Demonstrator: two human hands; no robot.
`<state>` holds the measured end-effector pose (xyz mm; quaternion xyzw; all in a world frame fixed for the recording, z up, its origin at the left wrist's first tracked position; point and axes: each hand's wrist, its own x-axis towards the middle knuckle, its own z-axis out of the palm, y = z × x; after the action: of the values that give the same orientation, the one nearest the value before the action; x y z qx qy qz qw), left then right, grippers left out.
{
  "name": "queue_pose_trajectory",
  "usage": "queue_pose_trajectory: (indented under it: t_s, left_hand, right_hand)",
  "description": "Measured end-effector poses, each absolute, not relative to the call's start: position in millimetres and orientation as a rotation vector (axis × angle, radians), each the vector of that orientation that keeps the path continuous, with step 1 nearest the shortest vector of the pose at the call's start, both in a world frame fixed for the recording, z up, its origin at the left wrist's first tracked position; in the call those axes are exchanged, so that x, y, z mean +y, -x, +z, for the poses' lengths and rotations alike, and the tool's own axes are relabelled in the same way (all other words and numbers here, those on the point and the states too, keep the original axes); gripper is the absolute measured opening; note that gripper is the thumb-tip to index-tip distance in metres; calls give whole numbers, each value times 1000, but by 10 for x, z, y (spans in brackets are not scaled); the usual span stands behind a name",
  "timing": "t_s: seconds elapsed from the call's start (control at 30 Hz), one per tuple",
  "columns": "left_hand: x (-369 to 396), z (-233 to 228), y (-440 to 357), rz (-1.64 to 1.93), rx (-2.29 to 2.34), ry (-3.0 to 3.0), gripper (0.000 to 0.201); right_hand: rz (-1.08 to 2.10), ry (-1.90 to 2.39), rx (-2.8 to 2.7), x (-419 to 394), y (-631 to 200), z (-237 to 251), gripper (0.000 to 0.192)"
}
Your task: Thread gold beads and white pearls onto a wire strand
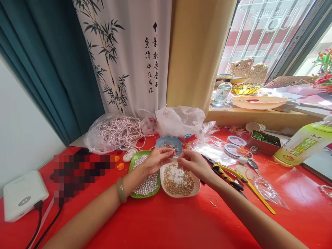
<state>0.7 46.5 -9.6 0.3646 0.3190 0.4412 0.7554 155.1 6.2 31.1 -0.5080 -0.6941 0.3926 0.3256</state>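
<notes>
Gold beads fill the white dish (180, 181) right under both hands, and the work sits just above it: the left hand (155, 159) and the right hand (193, 162) meet fingertip to fingertip, each pinched shut on something too small to make out, likely one bead or a fine wire. Such beads look light, hard and slick, apt to roll, so a tip pinch suits them. Beside the white dish, touching it, a green dish (134, 164) holds pearls; yellow-handled pliers (228, 176) lie to the right on the red table (166, 221).
</notes>
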Motion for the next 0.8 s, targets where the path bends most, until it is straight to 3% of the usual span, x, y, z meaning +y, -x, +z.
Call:
queue_pose_trajectory:
  t_s: [0.47,0.8]
  left_hand:
    - [456,-108,-3,980,709,-870,18]
    - [485,30,50,949,864,-1428,25]
  right_hand:
    - [1059,1333,-1811,76,-1556,299,9]
    - [1029,1314,-1841,128,-1566,179,12]
